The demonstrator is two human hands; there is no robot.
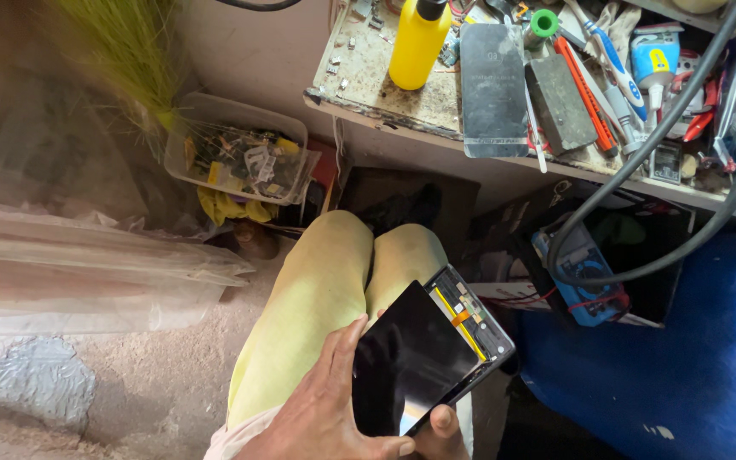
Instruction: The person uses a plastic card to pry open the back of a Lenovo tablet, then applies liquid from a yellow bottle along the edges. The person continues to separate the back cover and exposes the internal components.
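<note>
My left hand (321, 409) grips a dark smartphone (423, 358) over my lap, with its fingers along the phone's left and lower edges. The black screen panel (402, 362) is lifted off the body. This exposes a strip of the inside with a yellow band and an orange ribbon (462, 319) on the right side. One more fingertip (445, 420) presses at the phone's lower edge; it may belong to my right hand, which is otherwise hidden below the frame. My knees in yellow-green trousers (325, 281) lie under the phone.
A cluttered workbench (359, 106) spans the top, holding a yellow bottle (417, 43), a grey phone back panel (493, 89), tools and tubes. Black cables (641, 136) loop down to a blue multimeter (585, 277). A clear box of parts (240, 153) and plastic sheeting (87, 264) sit left.
</note>
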